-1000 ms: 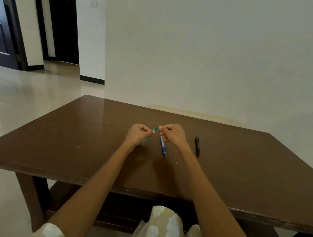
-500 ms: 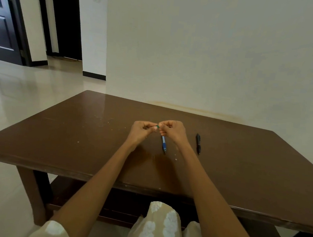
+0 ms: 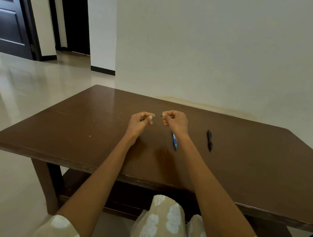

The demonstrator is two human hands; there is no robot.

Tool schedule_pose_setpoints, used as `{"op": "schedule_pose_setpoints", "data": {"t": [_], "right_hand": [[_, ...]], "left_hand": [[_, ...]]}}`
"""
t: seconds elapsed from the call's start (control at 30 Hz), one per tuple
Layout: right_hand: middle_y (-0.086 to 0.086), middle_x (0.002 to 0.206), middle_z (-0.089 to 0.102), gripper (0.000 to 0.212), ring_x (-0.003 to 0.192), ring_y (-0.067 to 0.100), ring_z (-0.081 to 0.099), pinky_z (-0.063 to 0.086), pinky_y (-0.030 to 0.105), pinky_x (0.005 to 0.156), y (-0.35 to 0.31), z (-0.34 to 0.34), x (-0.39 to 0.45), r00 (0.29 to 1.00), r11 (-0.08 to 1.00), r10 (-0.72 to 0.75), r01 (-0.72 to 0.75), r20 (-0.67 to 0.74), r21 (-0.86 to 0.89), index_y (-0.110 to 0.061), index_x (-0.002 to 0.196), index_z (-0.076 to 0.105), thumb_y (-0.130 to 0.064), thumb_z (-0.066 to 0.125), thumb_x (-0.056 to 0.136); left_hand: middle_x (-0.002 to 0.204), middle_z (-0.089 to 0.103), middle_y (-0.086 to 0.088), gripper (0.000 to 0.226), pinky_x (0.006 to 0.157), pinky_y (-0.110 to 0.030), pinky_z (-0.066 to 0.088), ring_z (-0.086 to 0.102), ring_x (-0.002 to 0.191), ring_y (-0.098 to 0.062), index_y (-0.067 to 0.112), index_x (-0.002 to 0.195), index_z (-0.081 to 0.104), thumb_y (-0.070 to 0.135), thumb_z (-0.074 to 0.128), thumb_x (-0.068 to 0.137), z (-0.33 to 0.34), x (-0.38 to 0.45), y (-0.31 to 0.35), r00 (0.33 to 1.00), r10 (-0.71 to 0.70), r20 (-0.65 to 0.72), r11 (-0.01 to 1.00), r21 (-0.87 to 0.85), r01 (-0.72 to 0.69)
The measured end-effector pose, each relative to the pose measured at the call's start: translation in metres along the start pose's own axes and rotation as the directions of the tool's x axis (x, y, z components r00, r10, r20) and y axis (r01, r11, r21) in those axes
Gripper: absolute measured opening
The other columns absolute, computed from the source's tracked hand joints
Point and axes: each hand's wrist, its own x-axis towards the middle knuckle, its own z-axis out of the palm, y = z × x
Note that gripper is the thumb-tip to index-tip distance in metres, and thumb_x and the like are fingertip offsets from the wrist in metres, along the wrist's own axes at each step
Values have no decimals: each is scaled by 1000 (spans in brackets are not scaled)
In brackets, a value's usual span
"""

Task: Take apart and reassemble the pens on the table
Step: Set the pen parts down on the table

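Note:
Both hands hover over the middle of the brown table (image 3: pixel 76 130), a small gap between them. My left hand (image 3: pixel 140 119) has its fingers curled and pinches a small pale green pen piece (image 3: pixel 153 116) at the fingertips. In the fist of my right hand (image 3: pixel 174 119) sits a green pen part (image 3: pixel 161 115), with only its tip showing. A blue pen (image 3: pixel 174 142) lies on the table under my right wrist, partly hidden by it. To the right of my right arm, a black pen (image 3: pixel 209 140) lies by itself.
The table's far edge stands against a pale wall (image 3: pixel 213 48). A glossy tiled floor (image 3: pixel 23 93) stretches to the left, toward dark doors. My knees in patterned cloth (image 3: pixel 162 223) are at the table's near edge, above a lower shelf.
My hands, which met at the green pen half a second ago, have drawn apart. Each now holds a separate green piece. The two pens on the table have not moved.

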Motion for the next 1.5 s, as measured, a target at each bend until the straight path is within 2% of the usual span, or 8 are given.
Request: {"op": "schedule_pose_setpoints", "data": {"t": [0.17, 0.43, 0.7, 0.8, 1.03, 1.2, 1.37, 1.5], "right_hand": [[1, 87, 72, 9, 71, 4, 61, 50, 19, 74, 12, 12, -9, 978, 935, -116, 166, 172, -312, -13, 91, 74, -15, 68, 84], [4, 104, 69, 15, 93, 14, 63, 48, 27, 87, 17, 21, -24, 890, 702, -160, 407, 428, -584, -12, 102, 67, -17, 62, 88], [-2, 70, 64, 20, 59, 3, 50, 40, 21, 58, -1, -1, -18, 946, 893, -277, 318, 169, -318, -15, 78, 69, -30, 61, 89], [-2, 73, 68, 19, 58, 3, 53, 43, 19, 59, -5, -10, -22, 936, 922, -258, 312, 241, -227, -19, 86, 71, -34, 59, 90], [-8, 85, 72, 12, 79, 3, 65, 52, 22, 78, -7, -31, -24, 907, 923, -279, 344, 316, -173, -23, 95, 72, -26, 67, 84], [-6, 97, 68, 24, 85, 4, 57, 49, 26, 79, -13, -39, -23, 806, 673, -350, 570, 477, -471, -22, 106, 69, -30, 68, 83], [0, 98, 65, 23, 90, 16, 55, 40, 28, 75, -23, -36, -29, 696, 342, -454, 712, 556, -613, -25, 111, 67, -23, 61, 89], [0, 107, 63, 26, 103, 18, 51, 34, 32, 88, -30, -36, -30, 670, 211, -503, 708, 546, -674, -28, 116, 64, -25, 57, 91]], "left_hand": [[87, 66, 2, 17, 62, -12, 48, 58, 68, 1, 8, 109, 57, 10, 46, 97, -3, -1, 4, 993, -22, -114, 987, -163, 3], [93, 70, 2, 12, 77, -23, 50, 59, 70, -9, 18, 99, 53, 16, 41, 99, -5, -2, 8, 989, -106, -102, 925, -375, 61], [101, 71, 1, 15, 82, -29, 48, 66, 85, -12, 17, 95, 53, 16, 38, 100, 6, -11, 21, 994, -90, 54, 841, -531, 105], [112, 68, -4, 16, 81, -28, 47, 65, 96, -13, 17, 95, 53, 16, 38, 99, 19, -15, 25, 988, -66, 141, 777, -614, 140], [129, 56, -13, 30, 85, -29, 52, 62, 105, -21, 9, 120, 47, 28, 38, 98, 35, -24, 32, 957, -127, 259, 363, -886, 288], [143, 42, -16, 63, 112, -44, 28, 38, 134, -31, 4, 141, 33, 48, 21, 98, 27, -27, 22, 926, -275, 259, 36, -959, 279], [141, 45, -19, 67, 103, -43, 38, 47, 126, -33, 3, 141, 32, 52, 17, 98, 28, -34, 20, 901, -334, 277, -13, -957, 290], [138, 46, -21, 68, 106, -43, 33, 44, 128, -34, 2, 141, 33, 52, 17, 98, 29, -35, 19, 885, -362, 292, -25, -952, 304]]}}
